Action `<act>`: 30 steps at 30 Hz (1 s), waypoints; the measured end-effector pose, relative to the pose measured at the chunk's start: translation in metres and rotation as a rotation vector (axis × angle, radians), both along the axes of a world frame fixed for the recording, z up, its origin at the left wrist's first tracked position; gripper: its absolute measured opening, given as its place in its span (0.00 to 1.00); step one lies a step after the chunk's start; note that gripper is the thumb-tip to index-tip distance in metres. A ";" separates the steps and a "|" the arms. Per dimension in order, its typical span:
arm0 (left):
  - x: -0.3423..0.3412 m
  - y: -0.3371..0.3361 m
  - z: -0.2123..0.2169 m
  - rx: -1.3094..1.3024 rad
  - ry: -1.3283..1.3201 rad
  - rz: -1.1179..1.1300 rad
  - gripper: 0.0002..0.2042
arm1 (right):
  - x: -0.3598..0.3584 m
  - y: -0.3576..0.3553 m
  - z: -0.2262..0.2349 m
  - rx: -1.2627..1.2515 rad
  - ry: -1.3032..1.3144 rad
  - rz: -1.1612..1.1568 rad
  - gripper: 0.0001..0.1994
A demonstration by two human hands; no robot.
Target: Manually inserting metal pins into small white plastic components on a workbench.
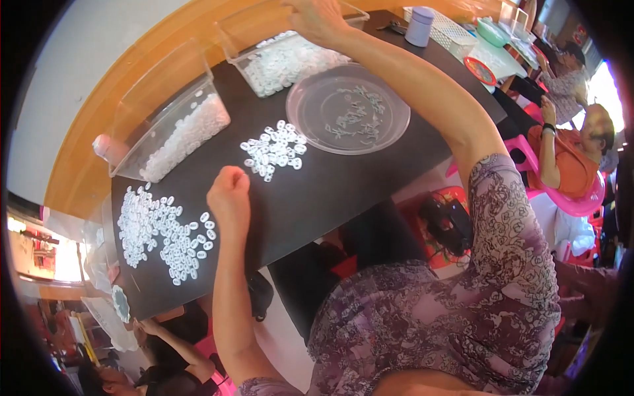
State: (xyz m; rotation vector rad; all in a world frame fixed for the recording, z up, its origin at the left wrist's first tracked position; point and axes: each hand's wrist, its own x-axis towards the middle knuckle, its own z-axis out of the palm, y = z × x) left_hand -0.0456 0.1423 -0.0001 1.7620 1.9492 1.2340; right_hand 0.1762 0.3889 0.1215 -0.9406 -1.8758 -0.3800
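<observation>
Past the far edge of the round tray, the right hand hangs above a clear bin of white pieces, forearm stretched out, fingers cut off by the view, so its grip cannot be told. Left of the tray, beyond the small pile of white ovals beside it, the left hand is curled closed, wrist raised; whether it holds an oval cannot be told.

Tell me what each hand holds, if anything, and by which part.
Cannot be told: the left hand is curled, its grip hidden, and the right hand runs partly out of frame.
</observation>
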 end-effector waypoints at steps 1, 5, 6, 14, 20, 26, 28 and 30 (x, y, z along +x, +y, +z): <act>0.000 -0.007 0.003 -0.019 -0.120 -0.017 0.03 | 0.000 -0.010 -0.004 -0.002 -0.033 0.024 0.11; 0.011 -0.044 0.017 -0.149 -0.512 -0.032 0.04 | 0.032 -0.073 -0.030 0.006 -0.222 0.168 0.09; 0.012 -0.052 0.015 -0.133 -0.491 -0.034 0.05 | 0.041 -0.085 -0.040 -0.069 -0.249 0.195 0.07; 0.050 -0.089 0.012 -0.111 -0.657 -0.054 0.06 | 0.060 -0.116 -0.103 -0.683 -0.246 0.473 0.04; 0.067 -0.099 0.007 -0.085 -0.763 -0.085 0.06 | 0.033 -0.122 -0.100 -0.751 -0.458 0.524 0.05; 0.066 -0.104 0.005 -0.065 -0.722 -0.102 0.06 | 0.033 -0.108 -0.110 -0.530 -0.287 0.465 0.08; 0.065 -0.104 0.005 -0.052 -0.707 -0.120 0.06 | 0.030 -0.111 -0.112 -0.560 -0.262 0.514 0.06; 0.069 -0.102 0.009 -0.066 -0.810 -0.095 0.06 | 0.029 -0.107 -0.112 -0.587 -0.326 0.449 0.03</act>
